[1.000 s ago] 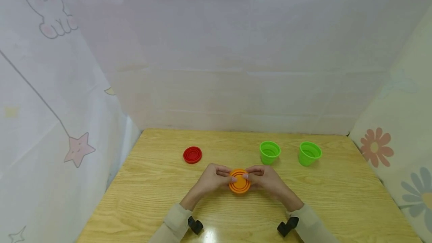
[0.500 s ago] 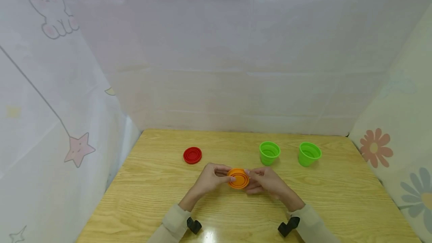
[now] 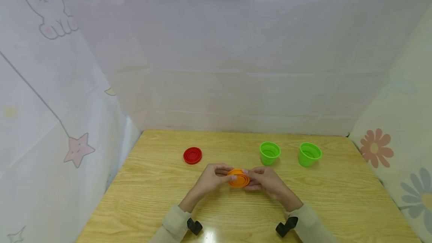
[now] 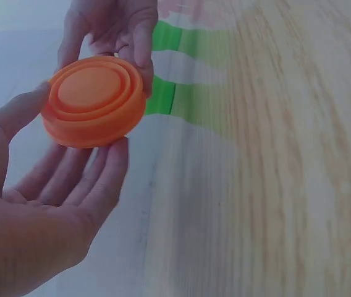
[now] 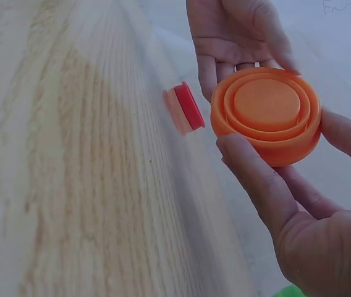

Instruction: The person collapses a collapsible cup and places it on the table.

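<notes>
An orange collapsible cup (image 3: pixel 239 179), folded flat into rings, is held up between both hands above the table. My left hand (image 3: pixel 212 179) grips its left side, the thumb on the rim and the fingers underneath, as the left wrist view shows. From the right, my right hand (image 3: pixel 269 182) pinches the opposite edge of the cup (image 5: pixel 268 111), thumb and fingers around the rim. The disc stands tilted, its ringed face toward the head camera. Beyond the left hand lies a red collapsible cup (image 3: pixel 192 155), also flat.
Two green collapsible cups stand expanded at the back right: one green cup (image 3: pixel 269 153) just behind my right hand, another green cup (image 3: pixel 309 155) farther right. The wooden table (image 3: pixel 162 183) meets a pale cloth backdrop (image 3: pixel 249 85) at its back edge.
The orange cup has tipped so its face looks flatter in the head view, and has risen slightly. The right thumb has moved from the face to the upper right rim.
</notes>
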Demonstrator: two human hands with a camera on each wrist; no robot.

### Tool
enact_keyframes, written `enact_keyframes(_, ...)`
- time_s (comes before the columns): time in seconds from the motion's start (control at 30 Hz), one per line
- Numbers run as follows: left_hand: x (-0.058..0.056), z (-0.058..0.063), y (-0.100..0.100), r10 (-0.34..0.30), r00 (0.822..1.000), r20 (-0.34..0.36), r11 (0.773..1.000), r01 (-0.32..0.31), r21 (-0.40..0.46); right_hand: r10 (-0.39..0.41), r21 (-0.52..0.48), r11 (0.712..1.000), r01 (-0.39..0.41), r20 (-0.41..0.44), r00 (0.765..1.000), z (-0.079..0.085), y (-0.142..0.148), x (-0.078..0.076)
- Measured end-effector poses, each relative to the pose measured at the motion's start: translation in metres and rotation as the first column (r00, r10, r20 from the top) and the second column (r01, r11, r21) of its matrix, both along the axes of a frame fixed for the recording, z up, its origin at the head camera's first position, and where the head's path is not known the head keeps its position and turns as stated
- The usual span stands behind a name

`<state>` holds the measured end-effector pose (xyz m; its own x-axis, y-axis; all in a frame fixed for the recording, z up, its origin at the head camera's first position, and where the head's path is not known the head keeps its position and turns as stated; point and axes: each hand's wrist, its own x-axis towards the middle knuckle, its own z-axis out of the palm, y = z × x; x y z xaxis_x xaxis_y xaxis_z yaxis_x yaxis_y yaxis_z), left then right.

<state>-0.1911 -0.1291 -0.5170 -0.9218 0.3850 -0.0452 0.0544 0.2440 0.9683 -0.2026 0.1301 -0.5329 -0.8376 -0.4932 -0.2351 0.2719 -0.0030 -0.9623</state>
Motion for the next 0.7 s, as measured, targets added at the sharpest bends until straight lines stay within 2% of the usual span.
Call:
enact_keyframes(0.2,0.002,0.0,-0.002,-0.039,0.987,0.159,0.993,0.02,0.12,-0.038,-0.005,0.999,0.038,-0.007,0.999,0.002,-0.001,0.001)
enact_keyframes(0.43,0.0,-0.008,-0.002,-0.126,0.942,0.311,0.966,0.045,0.255,-0.06,-0.004,0.998,0.06,-0.019,0.998,0.004,-0.002,0.003)
enact_keyframes(0.53,-0.001,-0.01,-0.001,-0.137,0.933,0.334,0.951,0.03,0.307,-0.06,-0.007,0.998,0.059,-0.043,0.997,0.005,-0.003,0.004)
enact_keyframes(0.7,0.0,-0.01,0.001,-0.095,0.944,0.317,0.937,-0.023,0.349,-0.049,-0.015,0.999,0.048,-0.07,0.996,0.006,-0.004,0.005)
